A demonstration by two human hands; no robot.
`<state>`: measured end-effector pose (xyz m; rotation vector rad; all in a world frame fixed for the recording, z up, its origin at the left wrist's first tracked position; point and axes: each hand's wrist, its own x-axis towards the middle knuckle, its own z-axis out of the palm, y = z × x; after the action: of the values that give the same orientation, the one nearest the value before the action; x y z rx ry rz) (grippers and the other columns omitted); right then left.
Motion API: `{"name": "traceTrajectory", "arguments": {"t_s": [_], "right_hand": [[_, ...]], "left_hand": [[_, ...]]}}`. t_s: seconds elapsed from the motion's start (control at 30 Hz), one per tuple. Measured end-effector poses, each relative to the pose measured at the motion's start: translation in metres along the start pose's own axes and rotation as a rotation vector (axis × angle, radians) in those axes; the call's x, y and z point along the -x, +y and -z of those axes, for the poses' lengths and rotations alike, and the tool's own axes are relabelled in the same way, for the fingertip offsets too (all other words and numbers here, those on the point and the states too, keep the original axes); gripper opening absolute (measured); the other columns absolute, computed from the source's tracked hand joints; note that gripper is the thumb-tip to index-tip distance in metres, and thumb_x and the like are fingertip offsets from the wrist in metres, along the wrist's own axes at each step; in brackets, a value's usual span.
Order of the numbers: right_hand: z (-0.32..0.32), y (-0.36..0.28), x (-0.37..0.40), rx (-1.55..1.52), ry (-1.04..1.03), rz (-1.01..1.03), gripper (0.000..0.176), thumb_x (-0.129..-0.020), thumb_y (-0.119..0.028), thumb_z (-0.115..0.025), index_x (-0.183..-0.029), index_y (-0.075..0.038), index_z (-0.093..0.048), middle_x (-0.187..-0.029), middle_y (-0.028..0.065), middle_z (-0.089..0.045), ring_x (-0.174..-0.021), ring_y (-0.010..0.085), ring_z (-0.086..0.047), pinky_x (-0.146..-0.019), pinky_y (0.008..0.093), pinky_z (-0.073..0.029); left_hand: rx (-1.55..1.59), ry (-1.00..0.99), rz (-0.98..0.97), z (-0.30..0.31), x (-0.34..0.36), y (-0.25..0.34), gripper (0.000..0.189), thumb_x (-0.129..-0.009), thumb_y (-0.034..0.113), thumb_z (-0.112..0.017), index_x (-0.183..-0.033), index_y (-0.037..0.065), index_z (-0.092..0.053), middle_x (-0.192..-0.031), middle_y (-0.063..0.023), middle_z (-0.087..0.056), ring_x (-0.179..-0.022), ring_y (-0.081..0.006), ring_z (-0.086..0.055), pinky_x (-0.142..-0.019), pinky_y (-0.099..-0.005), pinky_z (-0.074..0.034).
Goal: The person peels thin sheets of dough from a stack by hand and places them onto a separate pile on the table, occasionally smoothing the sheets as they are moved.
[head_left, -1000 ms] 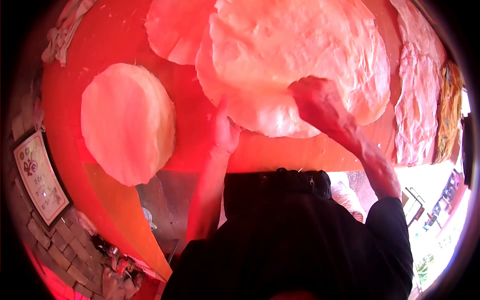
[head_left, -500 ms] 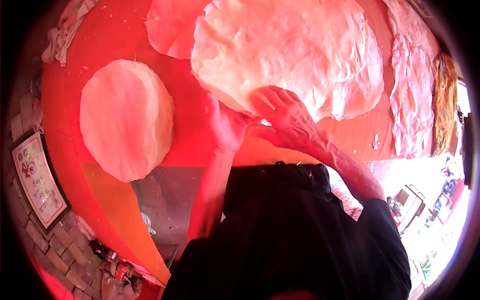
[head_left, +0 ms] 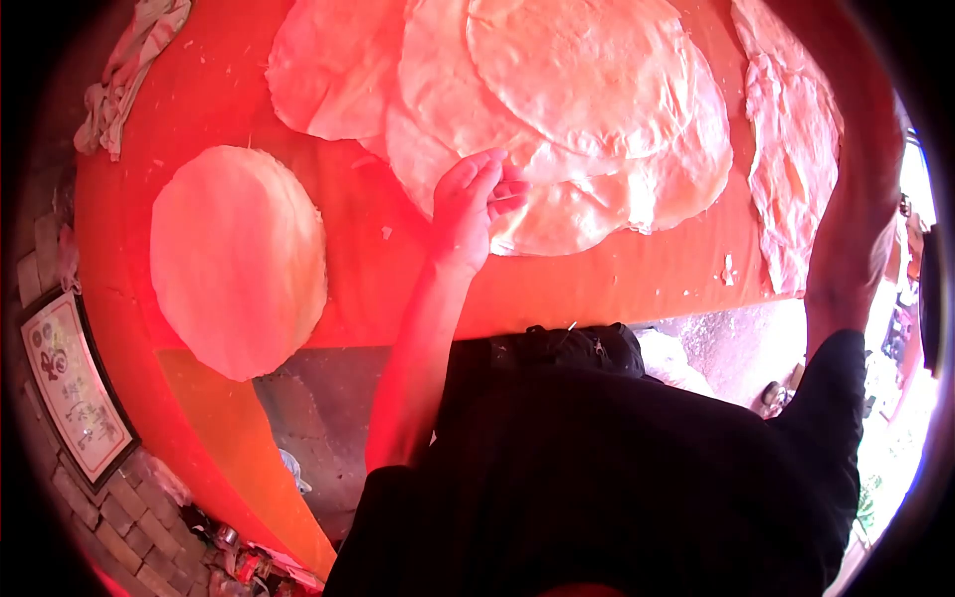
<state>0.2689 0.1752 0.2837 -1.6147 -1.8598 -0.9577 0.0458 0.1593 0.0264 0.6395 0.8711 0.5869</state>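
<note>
On my feed the left hand [head_left: 468, 209] sits near the centre of the frame, its forearm rising from the lower middle and the wrist tipped slightly back. Its grip is loosely curled, the fingers bent, with gaps between them. It lies over the near edge of the large pale sheet [head_left: 567, 219]; whether it presses on that sheet I can't tell. The right forearm [head_left: 856, 214] climbs the right side of the frame, steeply upward from a black sleeve [head_left: 831, 388]. I lose the right hand past the dark upper-right rim, so I cannot tell its grip.

The orange-red worktop [head_left: 378, 298] bears everything I'm watching. A round sheet [head_left: 587, 80] lies on the large pale sheet at upper centre, and a left-hand sheet [head_left: 333, 70] overlaps with that group at upper left. A thick round pile [head_left: 234, 264] stands apart from them at middle left, its side showing. A wrinkled strip [head_left: 791, 149] lies at upper right, just beside the forearm.

The top of the frame cuts off the overlapping sheets, and a crumpled cloth [head_left: 129, 80] runs out at upper left. The small clutter [head_left: 239, 562] at lower left is too small for me to sort out, and glare washes out the far right.
</note>
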Motion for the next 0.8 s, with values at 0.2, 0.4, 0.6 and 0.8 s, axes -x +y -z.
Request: {"name": "traceTrajectory", "arguments": {"t_s": [0.2, 0.4, 0.6, 0.8], "right_hand": [[-0.08, 0.009, 0.115, -0.179, -0.723, -0.264, 0.017, -0.076, -0.015, -0.068, -0.091, -0.007, -0.069, -0.079, 0.0146, -0.068, -0.072, 0.0307, -0.067, -0.061, 0.0405, -0.052], [-0.122, 0.029, 0.214, -0.345, -0.719, -0.16, 0.006, -0.079, -0.007, -0.061, -0.082, -0.006, -0.067, -0.072, 0.0158, -0.064, -0.069, 0.0359, -0.062, -0.061, 0.0447, -0.048], [-0.122, 0.025, 0.243, -0.301, -0.775, -0.161, 0.032, -0.076, -0.009, -0.068, -0.107, -0.009, -0.068, -0.084, 0.0093, -0.066, -0.082, 0.0287, -0.063, -0.069, 0.0394, -0.052], [-0.112, -0.006, 0.237, -0.389, -0.607, -0.13, 0.047, -0.079, -0.034, -0.072, -0.12, -0.014, -0.065, -0.105, 0.0118, -0.063, -0.096, 0.0299, -0.058, -0.079, 0.0419, -0.05]], "left_hand": [[0.115, -0.027, 0.077, -0.025, -0.046, -0.013, 0.025, -0.097, 0.012, -0.053, -0.117, -0.002, -0.053, -0.103, -0.0142, -0.064, -0.095, -0.0258, -0.066, -0.084, -0.0362, -0.055], [0.099, 0.028, 0.028, -0.036, -0.055, -0.021, 0.02, -0.096, 0.01, -0.056, -0.112, -0.002, -0.055, -0.102, -0.0108, -0.064, -0.091, -0.0237, -0.067, -0.081, -0.0356, -0.056], [0.096, 0.068, 0.146, -0.052, -0.068, -0.022, 0.014, -0.093, 0.008, -0.058, -0.103, -0.001, -0.057, -0.09, -0.0088, -0.064, -0.073, -0.0216, -0.068, -0.061, -0.0253, -0.054], [0.061, -0.111, 0.179, -0.063, -0.078, -0.021, 0.013, -0.091, 0.006, -0.055, -0.102, 0.001, -0.059, -0.088, -0.0079, -0.064, -0.069, -0.0169, -0.066, -0.048, -0.0214, -0.044]]}}
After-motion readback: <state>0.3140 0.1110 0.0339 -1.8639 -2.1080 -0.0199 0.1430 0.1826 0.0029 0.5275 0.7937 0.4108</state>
